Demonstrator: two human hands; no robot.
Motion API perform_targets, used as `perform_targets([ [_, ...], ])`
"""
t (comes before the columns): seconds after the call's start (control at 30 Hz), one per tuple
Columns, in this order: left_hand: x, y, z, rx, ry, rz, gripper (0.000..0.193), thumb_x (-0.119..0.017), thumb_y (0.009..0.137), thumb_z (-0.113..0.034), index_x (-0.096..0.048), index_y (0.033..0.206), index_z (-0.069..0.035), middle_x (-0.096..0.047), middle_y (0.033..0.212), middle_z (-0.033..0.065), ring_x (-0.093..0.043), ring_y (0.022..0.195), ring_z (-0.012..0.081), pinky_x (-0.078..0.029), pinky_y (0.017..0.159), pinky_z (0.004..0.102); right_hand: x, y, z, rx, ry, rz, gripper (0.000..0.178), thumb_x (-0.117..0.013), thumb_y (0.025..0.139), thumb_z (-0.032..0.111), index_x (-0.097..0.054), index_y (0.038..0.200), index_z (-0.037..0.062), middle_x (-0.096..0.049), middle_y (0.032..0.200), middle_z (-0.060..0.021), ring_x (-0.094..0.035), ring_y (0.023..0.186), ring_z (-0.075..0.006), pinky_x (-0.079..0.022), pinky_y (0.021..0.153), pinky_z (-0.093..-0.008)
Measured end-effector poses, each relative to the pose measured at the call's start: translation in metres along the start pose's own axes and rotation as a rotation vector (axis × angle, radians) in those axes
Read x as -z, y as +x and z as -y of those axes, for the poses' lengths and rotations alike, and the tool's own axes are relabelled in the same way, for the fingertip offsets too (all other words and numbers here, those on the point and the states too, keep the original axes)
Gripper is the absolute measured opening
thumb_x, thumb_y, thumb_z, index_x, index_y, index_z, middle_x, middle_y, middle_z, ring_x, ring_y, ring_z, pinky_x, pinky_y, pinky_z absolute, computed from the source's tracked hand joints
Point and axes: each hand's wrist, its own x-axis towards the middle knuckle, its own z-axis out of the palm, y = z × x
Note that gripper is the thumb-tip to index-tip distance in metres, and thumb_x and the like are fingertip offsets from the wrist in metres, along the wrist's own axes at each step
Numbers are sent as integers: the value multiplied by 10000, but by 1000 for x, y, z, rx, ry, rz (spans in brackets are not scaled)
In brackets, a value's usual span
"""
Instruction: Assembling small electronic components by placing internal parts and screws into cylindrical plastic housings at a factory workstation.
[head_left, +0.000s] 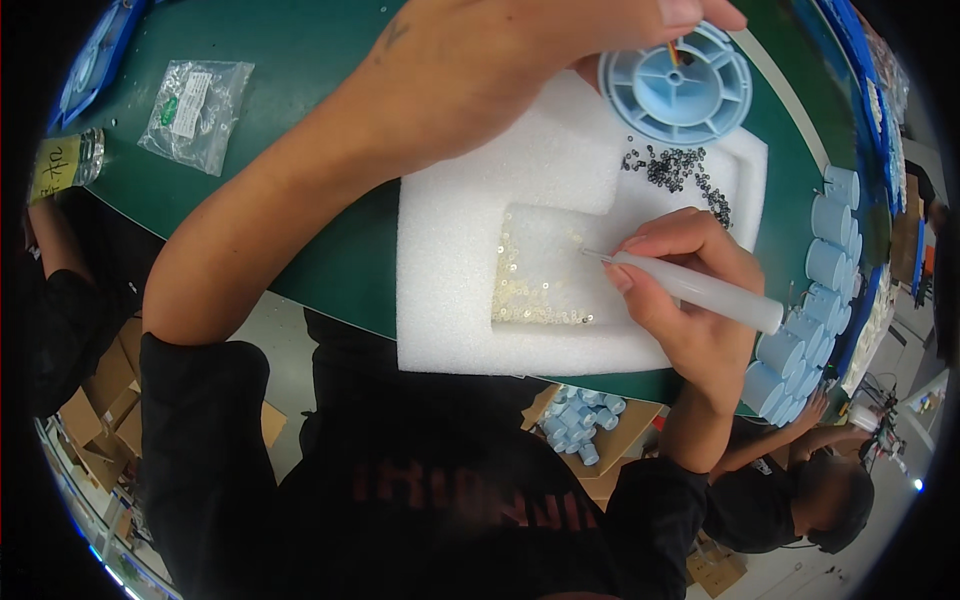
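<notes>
At the top, my left hand has its fingers closed at the rim of a light blue round plastic part with spokes and a central hub. A small orange-yellow piece stands up at the hub. My right hand pinches a white pen-like tool with a thin tip. That tip is over a white foam tray, in the recess where pale little washers lie scattered. Small black rings are spread in another recess, below the blue part.
Stacked light blue cups line the right edge of the green table. A clear plastic bag lies at the left, near a jar with a yellow label. Below the table, a cardboard box holds more blue parts. Co-workers sit on both sides.
</notes>
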Motion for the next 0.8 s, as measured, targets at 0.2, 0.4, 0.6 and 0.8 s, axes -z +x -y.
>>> perform_targets([
  [0.2,11,-1,10,-24,-125,26,311,-578,928,-182,-615,1175,3,-627,1116,153,-584,1023,194,-457,804,217,4,0,1,-296,276,-18,167,-744,728,14,-592,797,9,-595,674,-3,-554,631,-51,-429,563,-183],
  [0.4,25,17,22,-465,-17,245,282,-680,856,-134,-650,1103,-2,-643,1056,168,-596,991,199,-472,791,229,2,0,6,-256,235,-30,149,-709,741,-30,-578,802,8,-612,787,-19,-549,684,-55,-450,613,-197],
  [0.6,18,5,18,-29,-252,35,248,-684,849,-122,-665,1058,9,-649,1040,181,-612,977,202,-488,768,233,26,4,-1,116,75,276,242,-662,667,-129,-669,884,-22,-594,917,-97,-605,830,-172,-487,731,-247],
  [0.8,27,18,19,-545,167,269,244,-675,851,-108,-660,1059,18,-657,1026,189,-630,916,195,-496,739,232,34,1,9,134,40,425,302,-683,665,-1,-705,966,-1,-570,1002,-147,-609,835,-251,-505,743,-317],
])
